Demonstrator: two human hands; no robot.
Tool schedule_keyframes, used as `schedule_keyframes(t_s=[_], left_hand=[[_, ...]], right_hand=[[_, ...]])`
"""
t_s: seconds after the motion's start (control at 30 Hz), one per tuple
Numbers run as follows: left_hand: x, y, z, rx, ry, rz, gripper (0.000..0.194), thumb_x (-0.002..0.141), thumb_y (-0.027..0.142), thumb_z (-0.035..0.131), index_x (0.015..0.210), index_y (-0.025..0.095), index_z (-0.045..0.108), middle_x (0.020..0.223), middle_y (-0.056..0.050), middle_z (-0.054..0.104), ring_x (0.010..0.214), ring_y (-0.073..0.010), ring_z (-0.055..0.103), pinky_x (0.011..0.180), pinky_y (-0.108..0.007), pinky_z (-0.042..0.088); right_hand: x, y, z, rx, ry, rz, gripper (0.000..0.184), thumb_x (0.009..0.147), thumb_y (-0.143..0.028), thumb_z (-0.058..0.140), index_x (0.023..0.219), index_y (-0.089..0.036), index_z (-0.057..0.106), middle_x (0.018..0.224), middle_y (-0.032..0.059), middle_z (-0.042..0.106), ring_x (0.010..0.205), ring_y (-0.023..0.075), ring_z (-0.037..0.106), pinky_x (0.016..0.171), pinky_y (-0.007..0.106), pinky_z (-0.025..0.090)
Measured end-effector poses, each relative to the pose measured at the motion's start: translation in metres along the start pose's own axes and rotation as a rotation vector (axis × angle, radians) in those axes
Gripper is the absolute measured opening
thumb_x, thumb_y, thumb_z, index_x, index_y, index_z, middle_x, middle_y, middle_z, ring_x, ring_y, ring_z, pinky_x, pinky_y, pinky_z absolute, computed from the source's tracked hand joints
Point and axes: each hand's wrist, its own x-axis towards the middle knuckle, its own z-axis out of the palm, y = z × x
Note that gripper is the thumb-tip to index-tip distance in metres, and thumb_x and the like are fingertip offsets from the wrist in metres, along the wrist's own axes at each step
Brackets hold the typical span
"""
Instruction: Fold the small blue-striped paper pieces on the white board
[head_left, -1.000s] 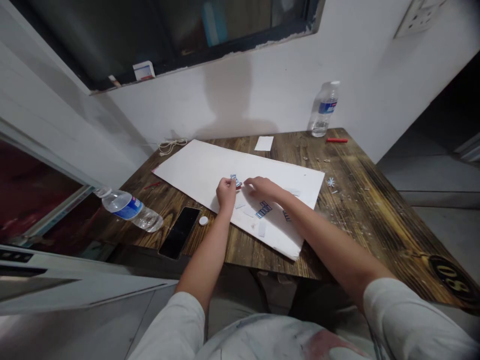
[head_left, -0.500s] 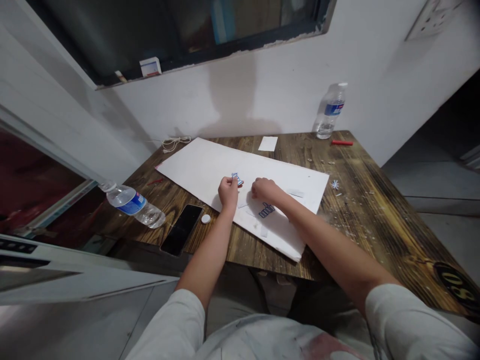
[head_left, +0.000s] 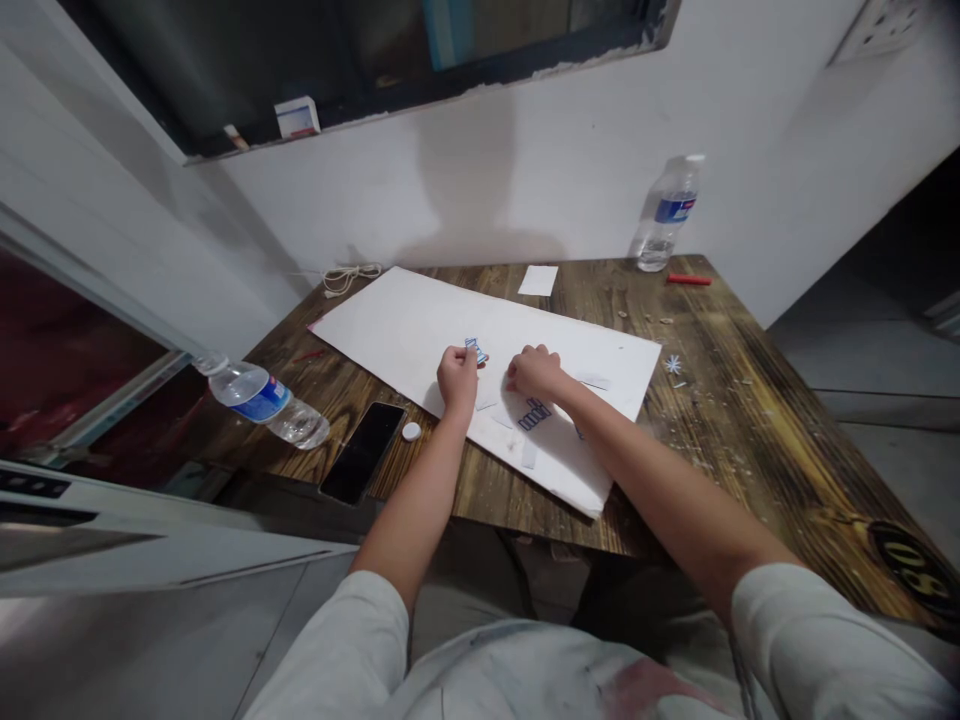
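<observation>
A large white board (head_left: 405, 325) lies across a dark wooden table (head_left: 735, 400). My left hand (head_left: 457, 374) rests on the board with its fingers curled, pinching a small blue-and-white paper cut-out (head_left: 475, 350). My right hand (head_left: 534, 370) sits just to the right of it, fingers closed, what they hold hidden. A second blue-lined cut-out (head_left: 535, 413) and several small white paper scraps (head_left: 529, 455) lie on the board below my hands.
A water bottle (head_left: 259, 402) lies on its side at the table's left edge, beside a black phone (head_left: 363, 452) and a white cap (head_left: 410, 431). An upright bottle (head_left: 666, 212), a red pen (head_left: 688, 279), a white paper slip (head_left: 538, 280) and a cord (head_left: 346, 275) are at the back.
My right hand has drawn back a little from the left and closed into a fist. The left hand keeps its pinch on the cut-out. The view shifted slightly.
</observation>
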Motion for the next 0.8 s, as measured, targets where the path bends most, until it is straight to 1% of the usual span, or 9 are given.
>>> schedule_keyframes(t_s=[0.13, 0.3, 0.43, 0.53, 0.6, 0.67, 0.73, 0.8], left_hand=[[-0.001, 0.001, 0.000, 0.006, 0.000, 0.010, 0.013, 0.083, 0.032, 0.057, 0.077, 0.020, 0.053, 0.071, -0.002, 0.069, 0.064, -0.0155, 0.069, 0.055, -0.022, 0.043], [-0.002, 0.002, 0.001, 0.018, -0.003, 0.006, 0.014, 0.084, 0.033, 0.057, 0.078, 0.021, 0.053, 0.073, -0.002, 0.070, 0.065, -0.0149, 0.069, 0.057, -0.022, 0.045], [-0.002, 0.000, 0.002, 0.008, -0.005, 0.011, 0.016, 0.084, 0.034, 0.058, 0.078, 0.021, 0.053, 0.072, -0.002, 0.069, 0.064, -0.0153, 0.068, 0.057, -0.022, 0.044], [-0.001, -0.001, 0.002, -0.003, -0.003, 0.012, 0.016, 0.083, 0.035, 0.058, 0.078, 0.020, 0.053, 0.071, -0.002, 0.069, 0.064, -0.0152, 0.068, 0.056, -0.022, 0.043], [-0.001, 0.000, 0.002, -0.018, 0.002, -0.003, 0.016, 0.083, 0.035, 0.058, 0.078, 0.020, 0.053, 0.071, -0.002, 0.069, 0.063, -0.0149, 0.068, 0.055, -0.021, 0.042], [-0.002, 0.002, 0.002, -0.035, 0.006, -0.030, 0.016, 0.082, 0.034, 0.059, 0.078, 0.020, 0.053, 0.072, -0.003, 0.070, 0.063, -0.0148, 0.068, 0.054, -0.021, 0.041], [-0.003, 0.005, 0.001, -0.056, 0.009, -0.065, 0.016, 0.081, 0.034, 0.059, 0.079, 0.020, 0.053, 0.073, -0.003, 0.071, 0.063, -0.0147, 0.068, 0.053, -0.020, 0.040], [-0.004, 0.008, 0.001, -0.087, 0.013, -0.101, 0.015, 0.081, 0.034, 0.059, 0.079, 0.020, 0.053, 0.073, -0.003, 0.071, 0.063, -0.0146, 0.068, 0.052, -0.020, 0.040]], right_hand=[[-0.001, -0.001, 0.000, -0.012, -0.026, -0.014, 0.021, 0.083, -0.033, 0.064, 0.098, -0.022, 0.074, 0.117, 0.0153, 0.057, 0.114, 0.0341, 0.044, 0.090, 0.044, 0.037], [-0.004, -0.002, -0.001, -0.006, -0.045, 0.000, 0.024, 0.085, -0.034, 0.062, 0.102, -0.022, 0.073, 0.120, 0.0160, 0.056, 0.116, 0.0348, 0.043, 0.090, 0.044, 0.038], [-0.004, -0.001, -0.002, 0.004, -0.038, -0.015, 0.026, 0.085, -0.034, 0.061, 0.105, -0.022, 0.073, 0.121, 0.0170, 0.057, 0.116, 0.0355, 0.044, 0.090, 0.045, 0.039], [-0.005, -0.001, -0.002, 0.008, -0.015, -0.031, 0.025, 0.084, -0.032, 0.063, 0.105, -0.022, 0.072, 0.119, 0.0166, 0.060, 0.116, 0.0355, 0.046, 0.088, 0.044, 0.040], [-0.005, -0.001, -0.003, 0.009, -0.011, -0.045, 0.023, 0.082, -0.028, 0.065, 0.103, -0.021, 0.072, 0.113, 0.0142, 0.065, 0.112, 0.0329, 0.050, 0.087, 0.041, 0.040], [-0.004, 0.001, -0.006, 0.043, -0.014, -0.082, 0.022, 0.078, -0.024, 0.068, 0.099, -0.021, 0.071, 0.103, 0.0099, 0.069, 0.101, 0.0268, 0.057, 0.083, 0.035, 0.041], [-0.003, 0.004, -0.010, 0.135, 0.017, -0.166, 0.023, 0.075, -0.021, 0.071, 0.099, -0.020, 0.071, 0.095, 0.0047, 0.071, 0.087, 0.0196, 0.060, 0.077, 0.029, 0.041], [-0.003, 0.007, -0.018, 0.241, 0.117, -0.306, 0.020, 0.076, -0.022, 0.071, 0.096, -0.021, 0.072, 0.089, 0.0019, 0.070, 0.082, 0.0163, 0.059, 0.074, 0.026, 0.041]])
